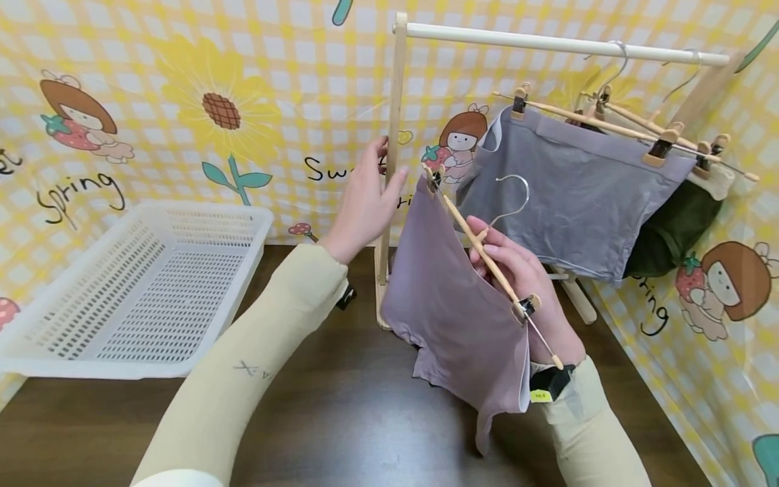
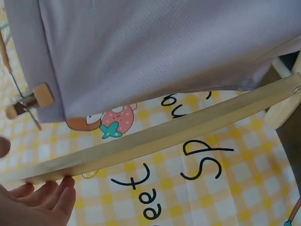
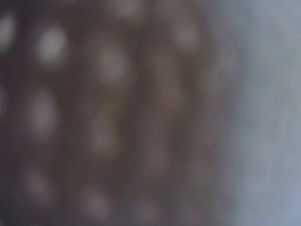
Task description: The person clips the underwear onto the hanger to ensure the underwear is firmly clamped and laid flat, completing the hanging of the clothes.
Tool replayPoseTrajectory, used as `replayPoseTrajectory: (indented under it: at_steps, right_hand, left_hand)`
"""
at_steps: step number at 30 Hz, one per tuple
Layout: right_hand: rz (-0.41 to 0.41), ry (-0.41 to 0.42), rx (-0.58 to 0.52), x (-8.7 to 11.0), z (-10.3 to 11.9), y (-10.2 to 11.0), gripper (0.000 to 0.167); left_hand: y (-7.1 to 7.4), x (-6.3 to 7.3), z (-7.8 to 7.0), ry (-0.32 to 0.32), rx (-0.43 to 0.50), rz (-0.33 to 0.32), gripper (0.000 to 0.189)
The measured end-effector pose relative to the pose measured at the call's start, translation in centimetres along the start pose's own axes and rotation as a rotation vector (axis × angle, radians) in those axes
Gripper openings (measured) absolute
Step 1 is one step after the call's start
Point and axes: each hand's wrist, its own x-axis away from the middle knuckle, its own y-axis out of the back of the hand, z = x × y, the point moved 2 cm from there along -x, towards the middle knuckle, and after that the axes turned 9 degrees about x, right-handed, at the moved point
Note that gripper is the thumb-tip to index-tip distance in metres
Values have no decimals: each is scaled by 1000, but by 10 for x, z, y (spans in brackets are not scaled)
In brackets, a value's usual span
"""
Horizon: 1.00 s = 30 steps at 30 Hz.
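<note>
My right hand (image 1: 526,284) pinches a wooden clip hanger (image 1: 481,247) near the base of its metal hook. From the hanger's two clips hangs a mauve pair of underpants (image 1: 453,304), tilted down to the right. My left hand (image 1: 368,203) is at the upright post (image 2: 155,139) of a small garment rack. In the left wrist view its fingertips (image 2: 68,183) lie against one side of the post, while the thumb stands off on the other side. The mauve cloth also fills the top of that view. The right wrist view is a dark blur.
Grey underpants (image 1: 566,182) hang by clips from the rack's white rail (image 1: 548,44), with a dark green garment (image 1: 681,226) behind them. A white perforated basket (image 1: 243,230) stands left on the brown table (image 1: 341,412). Patterned cloth (image 1: 316,88) covers the walls.
</note>
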Motion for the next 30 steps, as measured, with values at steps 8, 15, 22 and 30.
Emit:
replayPoseTrajectory:
  at_steps: [8,15,22,30]
  right_hand:
    - [34,22,-70,-4,14,-7,44]
    - [29,40,-96,-15,22,-11,46]
    - [20,134,20,-35,44,-10,50]
    - [23,173,-13,-60,83,-10,48]
  left_hand:
    - [5,-24,15,39,-23,-50,35]
    - [7,-29,21,67,-25,2,36]
    - [8,-31,21,80,-15,28,34]
    - [8,-30,21,110,-12,31,36]
